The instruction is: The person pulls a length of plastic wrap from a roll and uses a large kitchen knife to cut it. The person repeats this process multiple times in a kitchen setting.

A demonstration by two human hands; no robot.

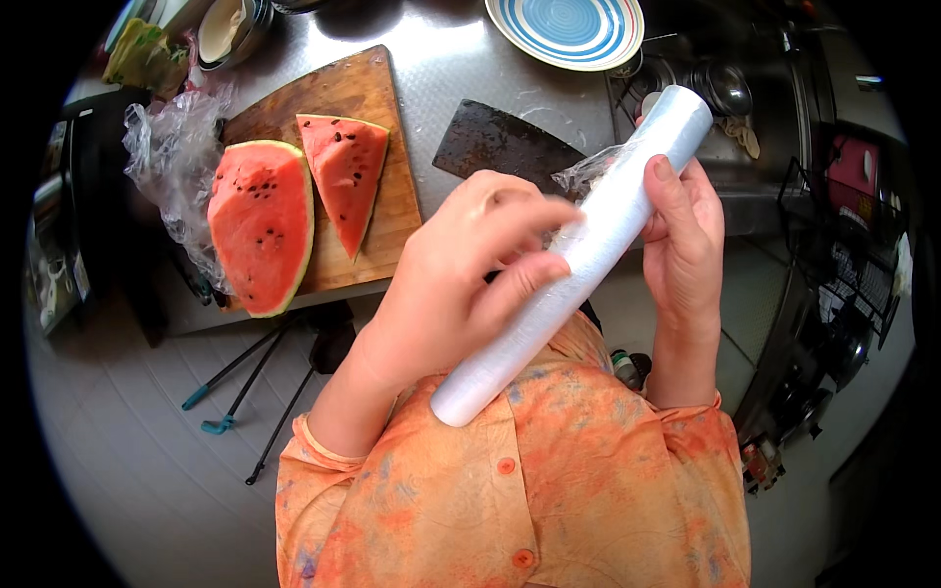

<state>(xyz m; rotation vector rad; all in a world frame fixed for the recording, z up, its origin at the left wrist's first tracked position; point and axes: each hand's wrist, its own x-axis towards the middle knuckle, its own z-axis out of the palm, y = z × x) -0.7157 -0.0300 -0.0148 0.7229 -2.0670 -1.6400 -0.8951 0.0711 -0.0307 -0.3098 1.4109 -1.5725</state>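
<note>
A roll of clear plastic cling film (588, 272) lies slantwise in front of my body, its lower end by my shirt. My right hand (684, 228) grips its upper part, thumb on the near side and fingers behind. Slightly blurred, my left hand (470, 272) is at the middle of the roll, thumb and fingers apart at its surface. A crumpled loose piece of film (599, 169) sticks out from the roll's far side. On a wooden cutting board (338, 81) lie a large watermelon piece (257, 228) and a smaller watermelon wedge (344, 176), red flesh showing.
A dark cleaver blade (507, 143) rests on the metal counter (430, 95), partly behind my hands. Crumpled plastic film (176, 162) lies left of the board. A blue-striped plate (566, 29) and stacked bowls (224, 37) stand farther back. Long-handled tools (242, 382) are below the counter.
</note>
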